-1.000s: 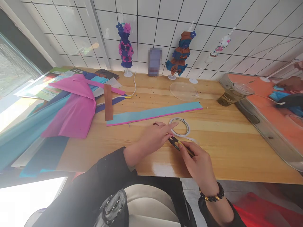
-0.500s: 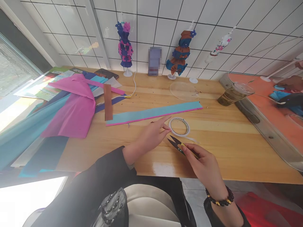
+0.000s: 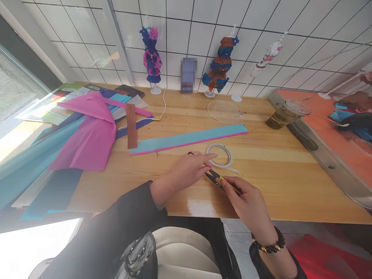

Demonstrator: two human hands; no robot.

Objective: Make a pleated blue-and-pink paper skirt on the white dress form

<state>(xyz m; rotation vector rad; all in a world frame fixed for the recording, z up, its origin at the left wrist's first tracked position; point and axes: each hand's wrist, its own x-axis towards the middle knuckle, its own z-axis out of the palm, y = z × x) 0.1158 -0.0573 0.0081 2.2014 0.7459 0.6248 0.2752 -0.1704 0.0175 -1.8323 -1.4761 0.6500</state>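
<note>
My right hand (image 3: 248, 201) grips a pair of yellow-and-black thread snips (image 3: 214, 177), blades pointing up and left. At the blade tips is my left hand (image 3: 190, 168), thumb and fingers pinched, index finger stretched over the tape roll. Whatever the pinch holds is too small to make out. A roll of white tape (image 3: 230, 155) lies flat just beyond both hands, its loose end trailing right. Behind it stretches a long light-blue fabric strip (image 3: 188, 138) with a pink edge. A brown strip (image 3: 131, 126) crosses its left end.
Pink fabric (image 3: 99, 135) and blue fabric pieces heap at the left. Along the tiled wall stand a phone (image 3: 188, 75) and stands with fabric bows (image 3: 152, 58). A clear round lid (image 3: 222, 111) lies near the back. A lidded cup (image 3: 286, 115) sits right, beside an orange-topped surface (image 3: 328, 131).
My left hand has come slightly right and down, its fingers now at the snips' tips. The snips' blades have closed together. The tape and fabric strips stay put.
</note>
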